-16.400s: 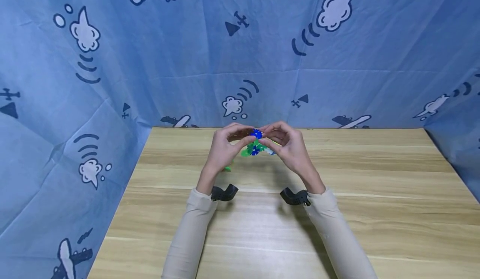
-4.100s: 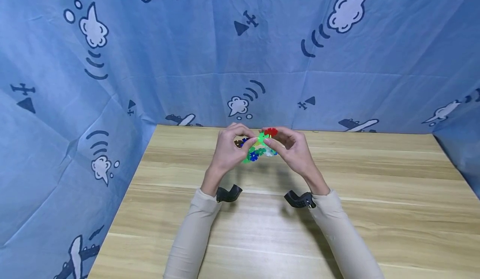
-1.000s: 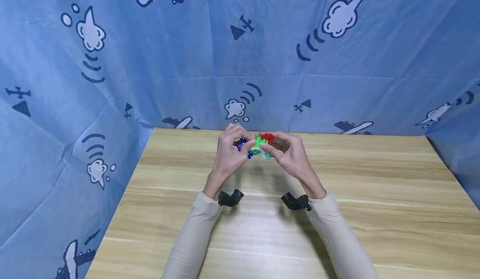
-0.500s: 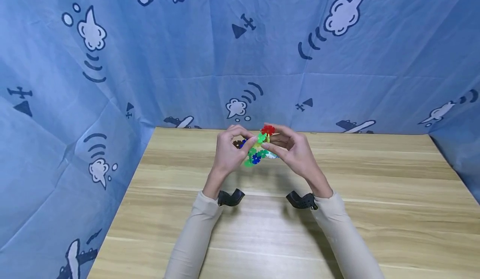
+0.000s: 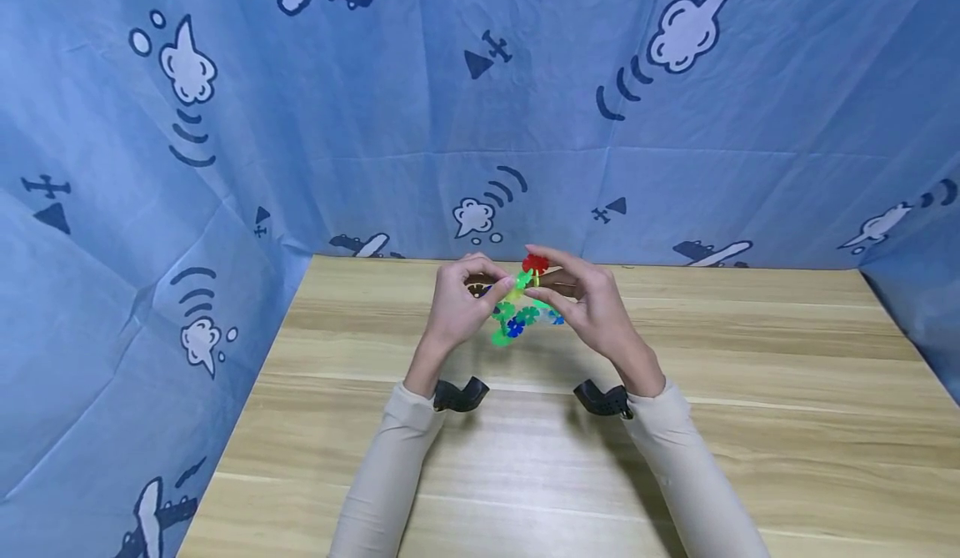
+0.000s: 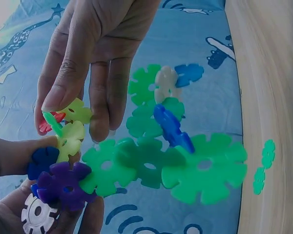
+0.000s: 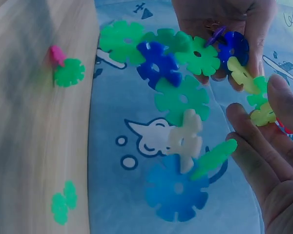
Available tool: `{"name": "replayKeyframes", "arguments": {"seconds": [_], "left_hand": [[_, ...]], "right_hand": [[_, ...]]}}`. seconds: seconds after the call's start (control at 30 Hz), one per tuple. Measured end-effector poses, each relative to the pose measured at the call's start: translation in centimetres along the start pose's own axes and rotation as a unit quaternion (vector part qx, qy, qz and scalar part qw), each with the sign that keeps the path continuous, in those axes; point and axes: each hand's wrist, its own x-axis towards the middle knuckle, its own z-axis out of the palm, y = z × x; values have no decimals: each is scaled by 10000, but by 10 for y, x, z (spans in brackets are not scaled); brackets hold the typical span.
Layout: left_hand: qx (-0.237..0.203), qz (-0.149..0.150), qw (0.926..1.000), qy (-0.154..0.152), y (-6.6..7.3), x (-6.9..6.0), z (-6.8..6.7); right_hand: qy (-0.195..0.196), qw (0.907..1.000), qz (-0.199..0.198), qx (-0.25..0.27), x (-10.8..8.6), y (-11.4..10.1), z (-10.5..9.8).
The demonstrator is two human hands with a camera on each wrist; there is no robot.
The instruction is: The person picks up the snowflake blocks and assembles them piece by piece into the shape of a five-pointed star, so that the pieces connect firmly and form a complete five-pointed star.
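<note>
A chain of interlocking plastic snowflake discs hangs between both hands. My left hand (image 5: 461,308) grips its near end, thumb against a dark blue disc (image 6: 43,163) beside a purple disc (image 6: 66,185) and a yellow disc (image 6: 71,140). My right hand (image 5: 596,308) pinches the other end with thumb and index finger, at a small light green disc (image 6: 52,123) and a red disc (image 5: 535,264); its other fingers are extended. Several green discs (image 6: 205,168), a blue disc (image 7: 157,64), a white disc (image 7: 190,141) and a light blue disc (image 7: 177,190) dangle below.
On the wooden table (image 5: 495,475) lie a joined green pair (image 7: 63,202) and a pink piece (image 7: 57,54) with a green disc (image 7: 69,73). A blue patterned cloth (image 5: 405,108) stands behind the table's far edge.
Long before, the hands held a blue disc at the top; now red, light green and yellow discs are there. In the last second, the red disc turned and the dangling green discs came into fuller view.
</note>
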Motion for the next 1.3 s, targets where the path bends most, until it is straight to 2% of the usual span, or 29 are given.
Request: {"name": "replayKeyframes", "arguments": {"seconds": [0.33,0.53,0.83,1.03,1.3], "left_hand": [[230,-113,9995,-207,-5,1,-2],[482,-187,9985,-159,-4,1,-4],[612,224,9964,-549,1,2,-3],[977,48,9928,-698,-1,1,-5],[1001,-13,9909,-902,-2,2,-7]], "right_hand": [[-68,9999,87,-124,0,0,-4],[84,9997,28,-235,0,2,-2],[49,9992,-180,-357,0,1,2],[-73,9986,-278,-434,-1,1,5],[-270,9987,-165,-396,-1,0,8]]}}
